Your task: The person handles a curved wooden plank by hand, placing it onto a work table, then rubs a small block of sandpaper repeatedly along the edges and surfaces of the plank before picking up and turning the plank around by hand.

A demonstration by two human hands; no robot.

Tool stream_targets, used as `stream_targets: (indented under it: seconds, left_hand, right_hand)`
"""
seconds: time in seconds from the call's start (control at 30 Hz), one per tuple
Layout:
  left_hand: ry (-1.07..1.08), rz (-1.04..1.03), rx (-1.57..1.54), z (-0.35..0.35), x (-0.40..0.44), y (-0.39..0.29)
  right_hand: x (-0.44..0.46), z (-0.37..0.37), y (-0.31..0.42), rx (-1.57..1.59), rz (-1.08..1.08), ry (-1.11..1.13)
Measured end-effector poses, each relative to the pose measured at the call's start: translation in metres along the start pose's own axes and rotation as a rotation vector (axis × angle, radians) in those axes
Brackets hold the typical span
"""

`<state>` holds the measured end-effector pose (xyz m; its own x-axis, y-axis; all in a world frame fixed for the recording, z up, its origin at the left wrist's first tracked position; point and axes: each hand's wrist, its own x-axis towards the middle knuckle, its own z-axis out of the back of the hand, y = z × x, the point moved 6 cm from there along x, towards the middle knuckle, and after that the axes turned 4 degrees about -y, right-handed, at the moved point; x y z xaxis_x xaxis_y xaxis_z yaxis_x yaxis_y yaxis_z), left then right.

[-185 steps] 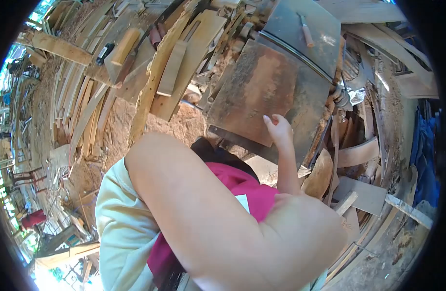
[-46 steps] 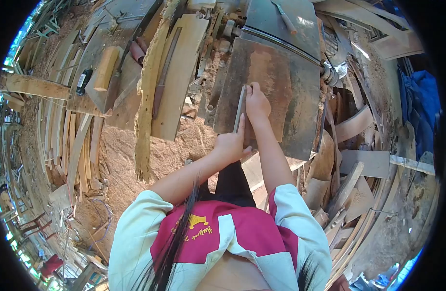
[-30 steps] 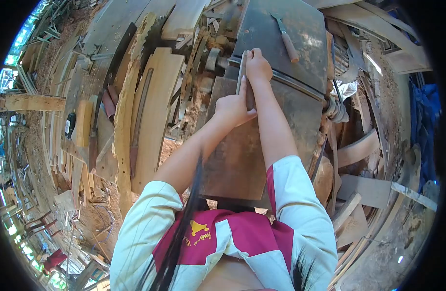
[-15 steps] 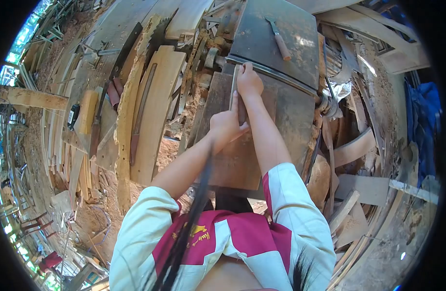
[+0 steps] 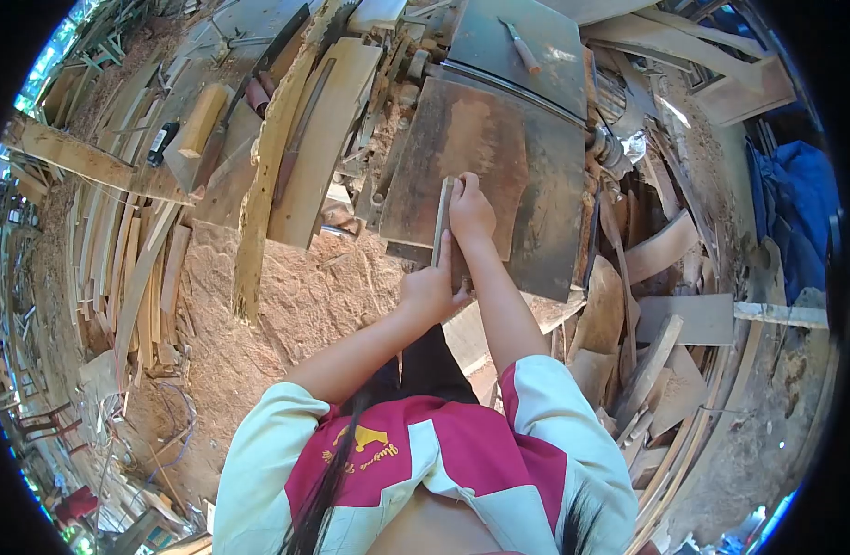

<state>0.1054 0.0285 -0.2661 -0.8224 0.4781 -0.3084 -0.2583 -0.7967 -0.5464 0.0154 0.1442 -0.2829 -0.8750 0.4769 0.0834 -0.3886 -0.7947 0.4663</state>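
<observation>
Both my hands grip a narrow wooden board (image 5: 443,217), stood on its edge over the near bed of a metal planing machine (image 5: 550,222). My right hand (image 5: 472,208) is closed around the board's far end. Nearer my body, my left hand (image 5: 428,291) closes on the near end, its index finger laid along the side. A brown worn sheet (image 5: 471,139) covers part of the bed beneath. Beyond the cross slot, a flat-bladed tool with a wooden handle (image 5: 525,57) lies on the far bed.
On the left bench are a long plank (image 5: 328,139), a rough-edged strip (image 5: 263,185), a yellowish wood block (image 5: 204,120) and a dark handheld item (image 5: 162,143). Offcuts (image 5: 665,245) crowd the right side. Sawdust (image 5: 258,296) covers the ground; a blue tarp (image 5: 795,203) hangs far right.
Both hands and the board have moved back from the cross slot toward the machine's near edge. My view has shifted backward, showing more sawdust ground. The grip stays closed.
</observation>
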Motion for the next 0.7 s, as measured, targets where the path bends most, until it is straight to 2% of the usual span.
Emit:
stream_targets:
  seconds: [0.2,0.37,0.6,0.67,0.7]
  left_hand:
    - [-0.051,-0.076,0.077,-0.011,-0.019,-0.004]
    - [0.04,-0.108,0.118,-0.01,-0.006,-0.008]
    - [0.094,-0.126,0.098,0.007,0.06,-0.022]
    - [0.035,-0.158,0.117,0.016,0.089,-0.027]
    - [0.087,-0.118,0.113,0.021,0.105,-0.029]
  right_hand:
    - [-0.022,0.008,-0.007,-0.014,-0.021,0.033]
    - [-0.012,0.007,-0.008,-0.021,-0.016,0.055]
    - [0.058,0.004,-0.017,-0.032,-0.036,0.039]
    - [0.087,0.005,-0.018,-0.017,-0.038,-0.022]
    - [0.102,0.003,-0.019,-0.016,-0.043,-0.018]
